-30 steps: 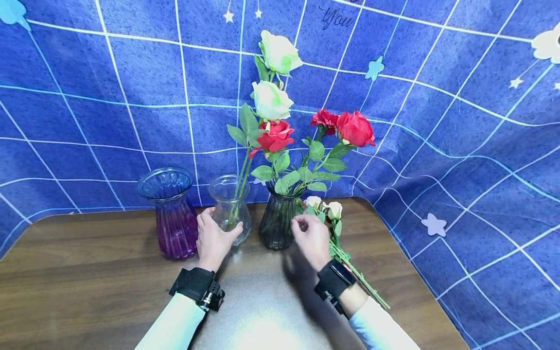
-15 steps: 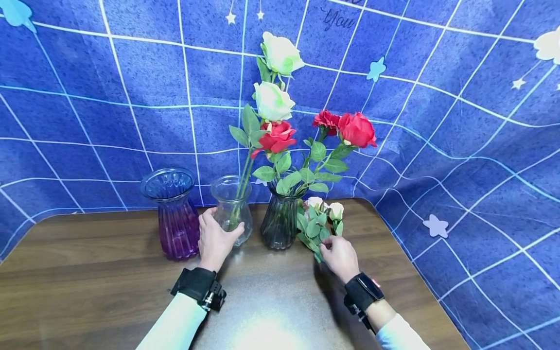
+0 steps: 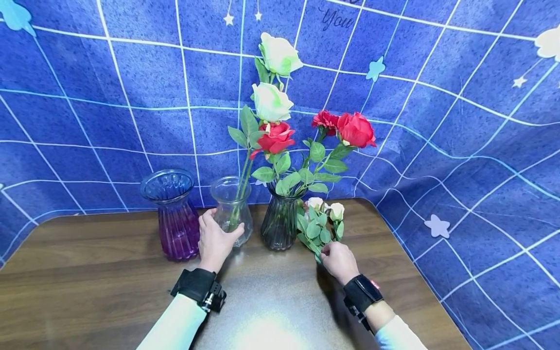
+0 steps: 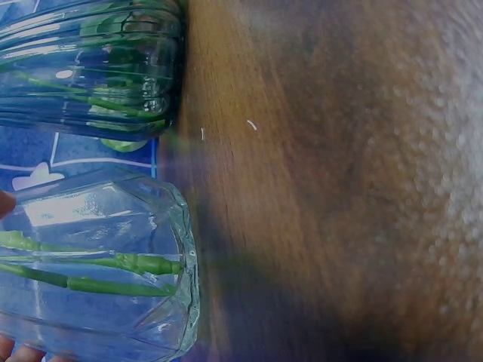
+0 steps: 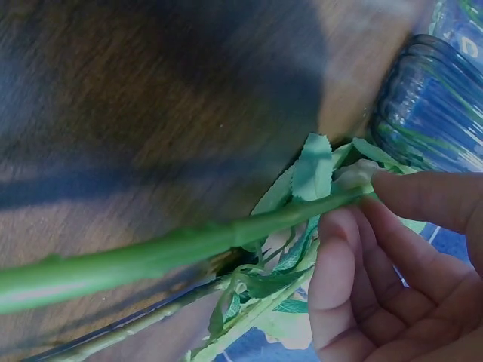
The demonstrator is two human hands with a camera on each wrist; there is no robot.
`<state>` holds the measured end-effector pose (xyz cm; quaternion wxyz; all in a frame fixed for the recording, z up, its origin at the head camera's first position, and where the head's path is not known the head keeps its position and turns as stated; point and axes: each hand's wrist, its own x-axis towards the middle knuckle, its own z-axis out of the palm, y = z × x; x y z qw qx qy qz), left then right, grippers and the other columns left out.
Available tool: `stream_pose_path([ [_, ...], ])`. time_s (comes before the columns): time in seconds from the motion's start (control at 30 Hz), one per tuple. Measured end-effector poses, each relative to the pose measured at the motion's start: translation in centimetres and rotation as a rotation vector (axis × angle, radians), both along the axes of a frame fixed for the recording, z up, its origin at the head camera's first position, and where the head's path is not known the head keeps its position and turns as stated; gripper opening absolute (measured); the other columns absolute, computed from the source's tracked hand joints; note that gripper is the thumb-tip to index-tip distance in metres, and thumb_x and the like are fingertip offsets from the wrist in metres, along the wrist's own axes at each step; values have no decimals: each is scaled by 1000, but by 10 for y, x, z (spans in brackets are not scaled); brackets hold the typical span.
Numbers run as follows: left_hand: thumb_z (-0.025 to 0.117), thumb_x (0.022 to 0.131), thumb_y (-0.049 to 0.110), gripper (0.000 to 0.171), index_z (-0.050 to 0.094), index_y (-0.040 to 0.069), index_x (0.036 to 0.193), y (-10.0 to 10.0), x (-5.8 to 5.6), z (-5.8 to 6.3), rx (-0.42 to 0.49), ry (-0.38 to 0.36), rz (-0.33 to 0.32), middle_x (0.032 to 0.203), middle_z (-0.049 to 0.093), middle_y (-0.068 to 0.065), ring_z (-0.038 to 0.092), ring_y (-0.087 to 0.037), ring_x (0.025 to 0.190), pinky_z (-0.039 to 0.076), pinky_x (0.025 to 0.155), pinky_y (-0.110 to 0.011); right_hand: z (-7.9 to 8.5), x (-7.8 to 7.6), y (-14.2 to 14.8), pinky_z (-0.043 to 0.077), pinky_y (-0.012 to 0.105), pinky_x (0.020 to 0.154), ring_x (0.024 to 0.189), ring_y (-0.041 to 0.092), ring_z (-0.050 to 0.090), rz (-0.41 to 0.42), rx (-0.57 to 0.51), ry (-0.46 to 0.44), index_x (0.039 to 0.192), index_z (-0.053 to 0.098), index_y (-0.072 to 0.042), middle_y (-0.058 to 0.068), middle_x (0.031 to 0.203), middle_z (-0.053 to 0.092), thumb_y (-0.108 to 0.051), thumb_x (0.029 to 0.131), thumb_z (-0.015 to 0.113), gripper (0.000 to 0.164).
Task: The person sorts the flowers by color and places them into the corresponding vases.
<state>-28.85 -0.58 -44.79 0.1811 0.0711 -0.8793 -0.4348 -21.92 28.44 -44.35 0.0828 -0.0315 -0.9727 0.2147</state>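
Note:
My left hand (image 3: 214,243) holds the clear glass vase (image 3: 225,212), thumb on one side and fingers on the other. Two green stems (image 4: 113,285) stand inside it, leaning right. Beside it is a dark ribbed vase (image 3: 278,228) with a red rose (image 3: 356,129) and a red frilly flower (image 3: 325,119) rising above. On the right, my right hand (image 3: 339,260) pinches a green flower stem (image 5: 189,245) between thumb and fingers. Around the fingertips are green leaves (image 3: 313,228) and small pale roses (image 3: 336,211) lying on the table. The lower stems are hidden by my right arm.
A blue-purple ribbed vase (image 3: 178,228) stands left of the clear one. Tall white-green roses (image 3: 273,101) and another red rose (image 3: 274,137) reach up before the blue patterned cloth (image 3: 144,78). The wooden table (image 3: 96,272) ends against this cloth.
My right hand has moved right and nearer to me, from beside the dark vase to the lying flowers, and pinches a stem there. My left hand stays on the clear vase.

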Motion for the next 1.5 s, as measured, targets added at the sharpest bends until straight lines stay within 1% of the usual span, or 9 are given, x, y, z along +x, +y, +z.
stream_pose_path([
  [0.27,78,67,41,84,34,7,130,0,-1,-1,7,-7,4,123,41,-16,51,-38,105,45,77,-53,-1,0,-1,45,36,55,64,22,62,9,15,5,69,70,-10,4,71,67,-7,73,64,7],
  [0.5,78,68,41,84,34,7,130,0,0,0,8,-9,-1,122,41,-16,51,-38,105,45,77,-53,-2,0,-2,48,39,57,69,26,65,-5,32,9,73,71,-10,6,75,69,-9,75,63,8],
  [0.63,78,68,41,83,34,7,129,0,1,0,6,-2,-2,122,41,-17,51,-38,104,45,76,-52,-3,0,-2,48,40,58,72,27,66,-12,46,34,75,72,-11,6,78,70,-10,75,62,9],
  [0.8,78,67,40,83,34,6,129,0,0,0,3,10,0,121,42,-17,52,-38,103,45,76,-52,0,1,-2,48,41,59,72,29,66,-14,40,98,78,72,-9,7,79,71,-8,74,60,13],
  [1.03,79,67,41,83,35,6,128,0,1,0,6,9,2,121,42,-17,51,-38,104,45,76,-52,3,2,-3,50,42,66,78,29,67,-50,10,151,85,74,-6,7,82,72,-10,78,62,14],
  [1.13,79,67,40,83,35,6,129,1,0,0,4,6,-1,121,42,-17,51,-38,104,45,76,-52,6,3,-3,49,40,64,75,27,66,-63,-7,172,85,73,-6,6,78,70,-10,79,62,13],
  [1.23,79,68,40,83,35,6,129,1,-1,0,4,6,-1,121,42,-17,51,-38,104,46,76,-52,11,3,-2,48,39,63,72,24,64,-70,-31,208,85,73,-6,6,75,68,-10,80,63,12],
  [1.37,79,67,41,83,35,7,129,1,0,0,5,10,4,121,42,-16,51,-37,103,46,76,-51,19,2,0,48,39,64,73,24,65,-83,-83,258,87,73,-4,7,78,69,-10,80,62,14],
  [1.5,78,67,41,83,35,6,129,0,0,-1,4,10,1,121,42,-16,51,-37,103,46,76,-51,29,2,2,48,39,65,74,23,65,-113,-133,286,89,73,-3,9,80,70,-10,81,60,17],
])
